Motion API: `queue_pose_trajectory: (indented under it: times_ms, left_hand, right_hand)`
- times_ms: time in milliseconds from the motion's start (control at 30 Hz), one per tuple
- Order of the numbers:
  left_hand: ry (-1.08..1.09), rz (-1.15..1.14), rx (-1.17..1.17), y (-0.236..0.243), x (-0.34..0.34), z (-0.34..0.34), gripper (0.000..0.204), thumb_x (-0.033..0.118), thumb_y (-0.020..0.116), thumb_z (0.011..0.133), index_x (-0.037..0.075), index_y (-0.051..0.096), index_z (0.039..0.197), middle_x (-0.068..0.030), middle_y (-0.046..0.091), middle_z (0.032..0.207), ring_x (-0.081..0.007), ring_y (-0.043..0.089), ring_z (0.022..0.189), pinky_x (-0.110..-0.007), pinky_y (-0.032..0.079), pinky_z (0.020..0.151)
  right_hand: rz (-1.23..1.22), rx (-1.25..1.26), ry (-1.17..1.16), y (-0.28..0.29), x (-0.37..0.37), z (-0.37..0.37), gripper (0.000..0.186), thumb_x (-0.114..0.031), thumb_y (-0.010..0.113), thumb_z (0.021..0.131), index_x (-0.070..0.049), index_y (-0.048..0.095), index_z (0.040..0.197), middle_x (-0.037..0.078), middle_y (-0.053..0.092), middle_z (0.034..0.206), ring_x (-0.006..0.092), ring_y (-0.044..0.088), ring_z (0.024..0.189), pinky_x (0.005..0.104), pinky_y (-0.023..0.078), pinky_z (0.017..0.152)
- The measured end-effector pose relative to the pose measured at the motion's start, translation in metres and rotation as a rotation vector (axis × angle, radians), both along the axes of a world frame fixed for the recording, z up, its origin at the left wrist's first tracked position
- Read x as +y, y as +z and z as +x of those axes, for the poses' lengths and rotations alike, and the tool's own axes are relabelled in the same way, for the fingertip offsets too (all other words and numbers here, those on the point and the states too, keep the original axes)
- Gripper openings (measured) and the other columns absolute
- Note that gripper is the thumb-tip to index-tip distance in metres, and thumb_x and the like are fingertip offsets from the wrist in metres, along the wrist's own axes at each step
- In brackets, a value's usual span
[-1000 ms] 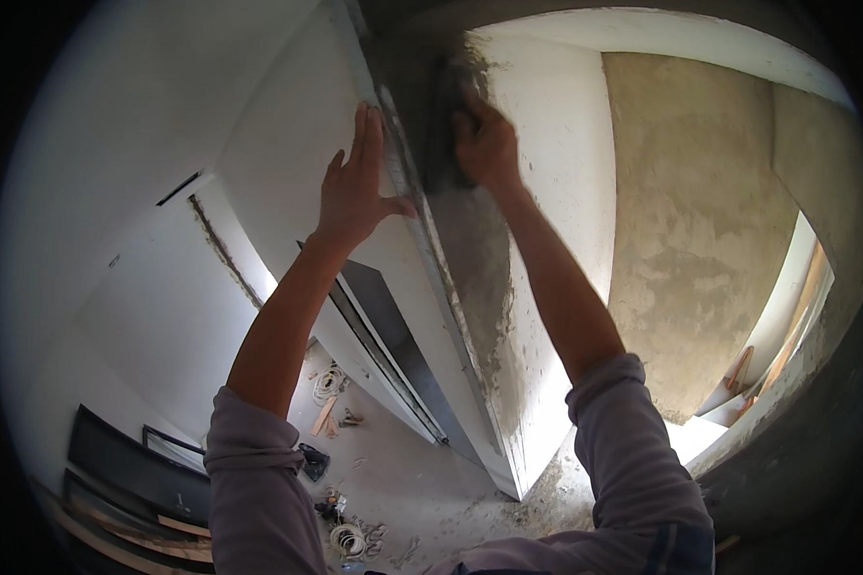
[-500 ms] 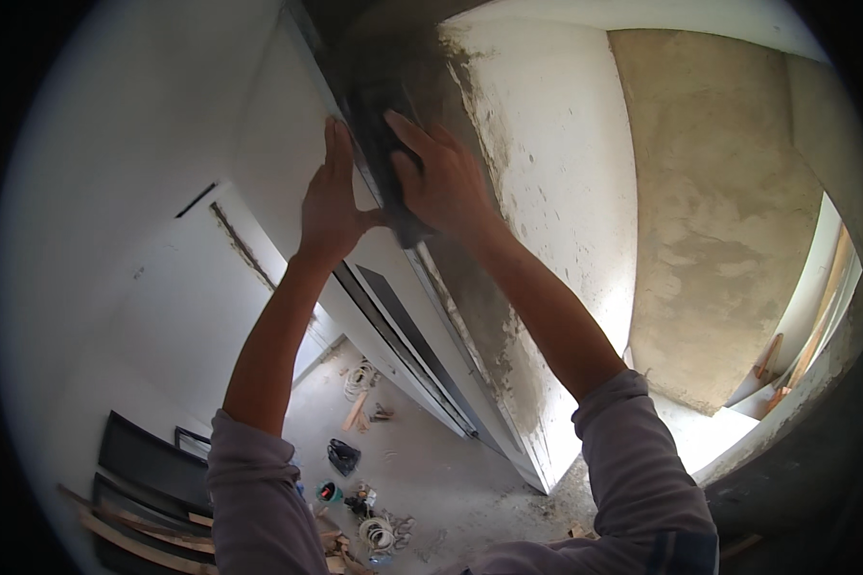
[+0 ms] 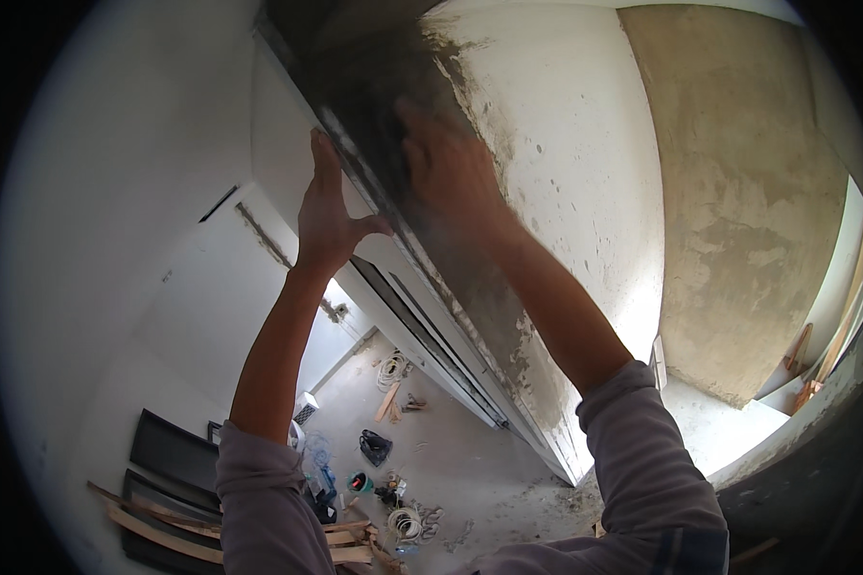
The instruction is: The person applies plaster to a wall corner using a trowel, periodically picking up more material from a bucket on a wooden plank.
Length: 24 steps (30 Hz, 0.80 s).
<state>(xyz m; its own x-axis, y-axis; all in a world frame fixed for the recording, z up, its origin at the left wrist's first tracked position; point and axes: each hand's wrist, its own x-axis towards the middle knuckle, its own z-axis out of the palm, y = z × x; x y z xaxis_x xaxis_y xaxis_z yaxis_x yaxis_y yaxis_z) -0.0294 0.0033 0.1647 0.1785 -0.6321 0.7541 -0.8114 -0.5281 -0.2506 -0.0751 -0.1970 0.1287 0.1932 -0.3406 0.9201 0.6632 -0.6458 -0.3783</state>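
My left hand [image 3: 328, 213] rests against the pale side of a wall corner, its fingers stretched upward and its thumb reaching across toward the edge strip [image 3: 393, 218]. My right hand [image 3: 458, 180] is on the dark, wet-looking plaster band [image 3: 451, 259] just right of that edge. Its fingers are curled and blurred by motion. The dark, flat plastering float under it is nearly lost against the dark band; its outline does not show clearly. To the right of the band, rough plaster patches meet a white wall face [image 3: 575, 172].
A brown plastered wall section [image 3: 748, 220] stands at the right. Far below, the floor [image 3: 451, 460] holds a coil of hose [image 3: 405, 523], a black bag [image 3: 375, 447], a green bucket [image 3: 360, 482] and timber strips [image 3: 163, 537]. Dark panels [image 3: 173, 450] lean at the lower left.
My right hand has moved a little right along the band, away from my left hand, and is more blurred. The float's outline has faded from sight. The whole view has shifted slightly.
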Motion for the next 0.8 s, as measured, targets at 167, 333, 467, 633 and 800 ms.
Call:
queue_pose_trajectory:
  times_ms: [167, 333, 467, 633, 800]
  left_hand:
    - [0.037, -0.027, 0.054, -0.007, -0.010, 0.005, 0.148, 0.051, 0.088, 0.052, -0.002, -0.001, 0.157, -0.0280, 0.003, 0.164, -0.0423, 0.022, 0.149, -0.044, 0.030, 0.120]
    - [-0.022, -0.032, 0.083, -0.005, -0.002, -0.003, 0.147, 0.046, 0.090, 0.054, 0.002, -0.005, 0.158, -0.0240, 0.000, 0.165, -0.0387, 0.020, 0.150, -0.043, 0.031, 0.121]
    - [-0.005, -0.028, 0.095, -0.006, -0.017, -0.003, 0.145, 0.040, 0.090, 0.056, 0.003, -0.005, 0.158, -0.0237, 0.000, 0.165, -0.0387, 0.019, 0.151, -0.044, 0.032, 0.120]
    - [0.021, -0.009, 0.074, -0.002, 0.003, -0.010, 0.144, 0.032, 0.092, 0.056, 0.004, -0.006, 0.158, -0.0226, -0.001, 0.166, -0.0392, 0.019, 0.150, -0.044, 0.034, 0.120]
    - [0.071, -0.020, 0.087, -0.007, -0.020, -0.002, 0.147, 0.037, 0.091, 0.055, 0.003, -0.009, 0.157, -0.0244, 0.001, 0.165, -0.0397, 0.020, 0.150, -0.043, 0.034, 0.119]
  right_hand:
    - [-0.003, -0.115, -0.025, 0.005, -0.009, 0.022, 0.044, -0.021, 0.063, 0.091, -0.022, 0.060, 0.135, 0.017, 0.064, 0.117, 0.0384, 0.067, 0.100, 0.0474, 0.055, 0.085]
    - [0.009, 0.071, -0.008, -0.029, -0.018, 0.012, 0.045, -0.019, 0.063, 0.091, -0.021, 0.060, 0.136, 0.020, 0.066, 0.112, 0.0384, 0.068, 0.098, 0.0474, 0.056, 0.083]
    - [0.044, 0.020, -0.048, -0.006, -0.047, 0.031, 0.046, -0.020, 0.063, 0.091, -0.022, 0.060, 0.136, 0.020, 0.065, 0.118, 0.0395, 0.067, 0.097, 0.0482, 0.056, 0.083]
    - [-0.125, -0.056, -0.064, -0.033, -0.014, 0.016, 0.043, -0.020, 0.061, 0.092, -0.021, 0.061, 0.135, 0.018, 0.066, 0.119, 0.0397, 0.068, 0.097, 0.0494, 0.056, 0.082]
    - [0.040, 0.006, -0.120, 0.013, -0.057, 0.030, 0.042, -0.021, 0.063, 0.091, -0.020, 0.063, 0.133, 0.020, 0.067, 0.108, 0.0392, 0.068, 0.091, 0.0492, 0.056, 0.078]
